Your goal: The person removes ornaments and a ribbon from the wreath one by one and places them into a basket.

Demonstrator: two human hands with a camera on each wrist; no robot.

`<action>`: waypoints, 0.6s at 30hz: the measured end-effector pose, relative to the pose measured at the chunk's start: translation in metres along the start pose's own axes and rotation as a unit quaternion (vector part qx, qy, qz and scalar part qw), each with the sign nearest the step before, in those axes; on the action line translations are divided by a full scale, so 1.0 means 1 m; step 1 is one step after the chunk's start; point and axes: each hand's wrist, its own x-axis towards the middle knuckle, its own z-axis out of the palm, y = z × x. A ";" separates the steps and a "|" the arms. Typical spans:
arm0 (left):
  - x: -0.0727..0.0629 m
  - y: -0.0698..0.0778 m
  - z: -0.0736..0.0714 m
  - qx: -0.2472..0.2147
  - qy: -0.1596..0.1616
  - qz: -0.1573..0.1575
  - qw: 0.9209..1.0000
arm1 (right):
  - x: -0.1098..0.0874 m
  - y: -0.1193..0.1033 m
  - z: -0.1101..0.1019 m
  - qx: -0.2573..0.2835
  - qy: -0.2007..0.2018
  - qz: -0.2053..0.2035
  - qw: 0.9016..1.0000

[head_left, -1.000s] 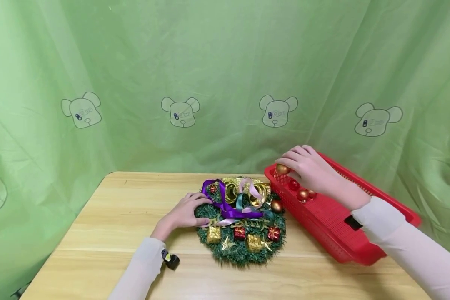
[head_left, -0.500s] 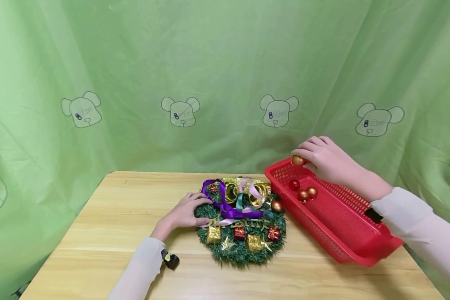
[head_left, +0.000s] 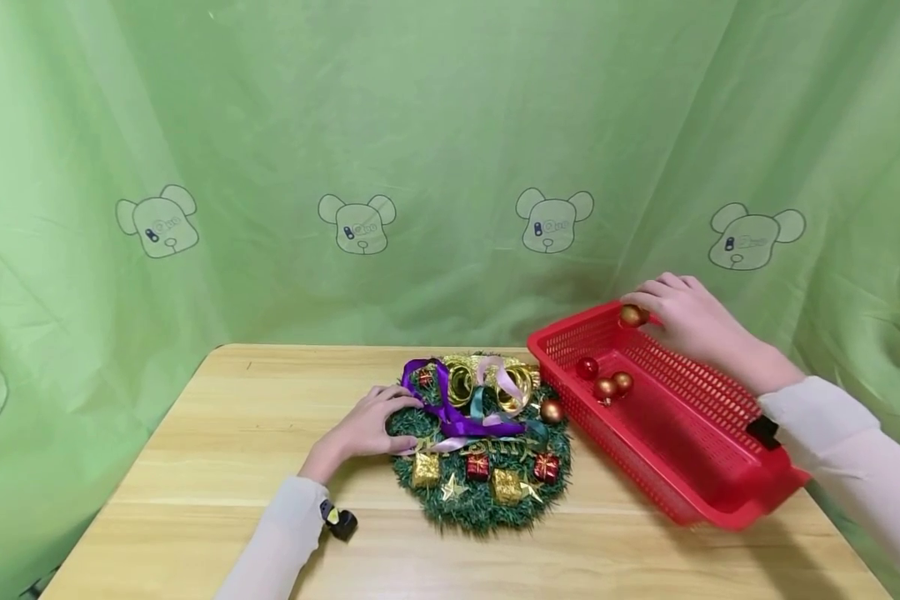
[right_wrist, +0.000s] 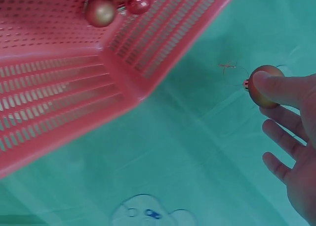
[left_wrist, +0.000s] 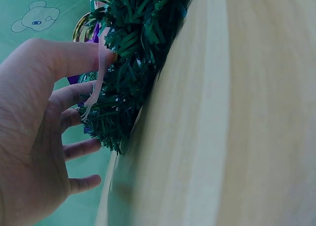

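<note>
A green tinsel Christmas wreath (head_left: 483, 517) lies on the table, decorated with little gift boxes, gold stars, bells and a purple ribbon (head_left: 487, 427). My left hand (head_left: 367, 423) grips its left edge, thumb on the tinsel beside a pale pink ribbon end (left_wrist: 101, 70). High at the right, my right hand (head_left: 693, 325) pinches a gold bauble (right_wrist: 266, 85) between thumb and fingers. In the head view this bauble overlaps the far rim of a red plastic basket (head_left: 637, 475). Inside the basket sit a red bauble (head_left: 587, 367) and two gold baubles (head_left: 605, 388).
Another gold bauble (head_left: 552, 411) rests at the wreath's right edge, near the basket wall. The wooden table (head_left: 217, 450) ends at a green curtain (head_left: 450, 100) printed with bear heads. Black bands circle both wrists.
My right hand has moved right with the gold bauble, from the basket's left corner along its far rim. The left hand and wreath have stayed in place.
</note>
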 end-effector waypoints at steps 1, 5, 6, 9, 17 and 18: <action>0.000 0.000 0.000 0.001 0.000 0.000 1.000 | -0.001 0.002 0.002 0.000 -0.002 0.006 1.000; 0.000 0.000 0.000 0.000 -0.001 -0.001 1.000 | -0.007 0.011 0.012 0.004 -0.013 0.030 0.999; 0.000 0.001 0.000 0.000 -0.001 -0.001 1.000 | -0.009 0.013 0.015 0.005 -0.016 0.035 0.999; -0.001 0.000 0.002 -0.001 -0.001 -0.003 1.000 | -0.013 0.020 0.028 0.008 -0.019 0.044 0.999; 0.000 -0.001 0.002 0.002 0.000 -0.003 1.000 | -0.023 0.032 0.053 0.013 -0.029 0.065 0.997; 0.001 -0.002 0.002 0.003 0.001 -0.003 1.000 | -0.023 0.034 0.056 0.014 -0.036 0.071 0.997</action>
